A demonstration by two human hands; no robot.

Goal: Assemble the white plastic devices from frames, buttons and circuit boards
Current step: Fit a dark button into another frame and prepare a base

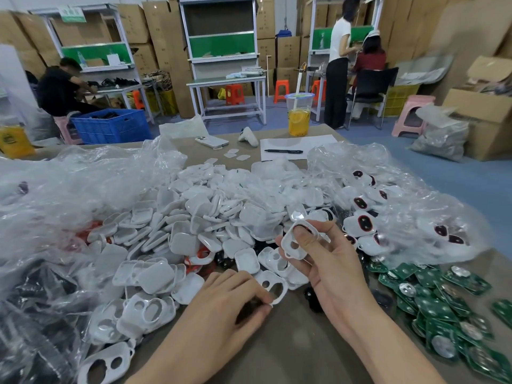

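Observation:
My right hand holds a white plastic frame with two holes, raised above the table; my thumb presses into its upper hole, where a dark red-rimmed button shows. My left hand rests low on the table with its fingertips pinched on a small dark piece that is mostly hidden, right beside another white frame. A big heap of white covers fills the middle. Green circuit boards lie in a pile at the right. Assembled white units with dark buttons sit in a clear bag behind my right hand.
Crumpled clear plastic bags cover the left side. Further back stand a drink cup, a phone, and a sheet of paper with a pen. People work at benches beyond. Bare brown table shows between my forearms.

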